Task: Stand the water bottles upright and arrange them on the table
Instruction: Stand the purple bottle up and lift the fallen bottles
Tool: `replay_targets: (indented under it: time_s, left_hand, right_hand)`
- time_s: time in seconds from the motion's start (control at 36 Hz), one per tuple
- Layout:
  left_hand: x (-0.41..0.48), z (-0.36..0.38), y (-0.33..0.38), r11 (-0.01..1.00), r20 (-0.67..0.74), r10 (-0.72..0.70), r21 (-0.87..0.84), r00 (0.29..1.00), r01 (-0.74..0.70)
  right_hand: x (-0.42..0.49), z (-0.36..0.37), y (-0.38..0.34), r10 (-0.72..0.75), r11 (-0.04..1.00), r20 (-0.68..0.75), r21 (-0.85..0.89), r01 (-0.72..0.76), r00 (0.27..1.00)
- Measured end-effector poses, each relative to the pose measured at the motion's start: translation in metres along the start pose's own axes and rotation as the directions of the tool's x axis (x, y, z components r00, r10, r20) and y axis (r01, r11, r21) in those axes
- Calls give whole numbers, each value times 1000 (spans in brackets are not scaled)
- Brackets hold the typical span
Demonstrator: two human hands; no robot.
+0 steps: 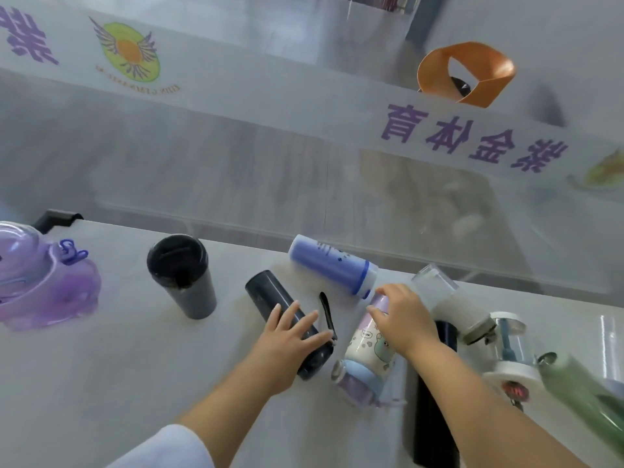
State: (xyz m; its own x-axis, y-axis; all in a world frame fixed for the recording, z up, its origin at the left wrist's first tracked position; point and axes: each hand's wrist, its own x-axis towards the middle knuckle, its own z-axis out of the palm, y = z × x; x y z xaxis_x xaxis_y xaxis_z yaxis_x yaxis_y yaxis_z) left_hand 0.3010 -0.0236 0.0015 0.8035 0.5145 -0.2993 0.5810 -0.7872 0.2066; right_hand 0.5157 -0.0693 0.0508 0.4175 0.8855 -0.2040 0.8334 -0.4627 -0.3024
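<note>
Looking down from the head view, the left hand [291,336] is lying flat with fingers spread over a black bottle [270,297] that is lying on its side on the white table [118,366]; the hand is pressing on it rather than closing round it. The right hand [407,319] is cupping the upper end of a cartoon-printed bottle [366,346], which is leaning tilted, its blue-capped end nearer the person. Just beyond, a blue bottle [332,266] is lying close to the table's far edge. A grey-sleeved bottle [454,307] and a long black bottle [435,400] are crowding the right side, touching or nearly touching the printed one. A black tumbler [184,276] is standing upright to the left, and a purple bottle [44,282] is sitting at the left edge. Open tabletop is showing in the near left.
</note>
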Motion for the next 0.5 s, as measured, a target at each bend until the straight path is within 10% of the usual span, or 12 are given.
replay_targets:
  time_s: [0.31,0.5]
  left_hand:
    - [0,3,6,985,17,-68,163,998,64]
    - [-10,7,-12,985,-359,-157,-122,920,121]
  right_hand:
    - [52,17,0,-95,983,93,-146,108,991]
    - [65,28,1,-104,976,192,-170,137,976]
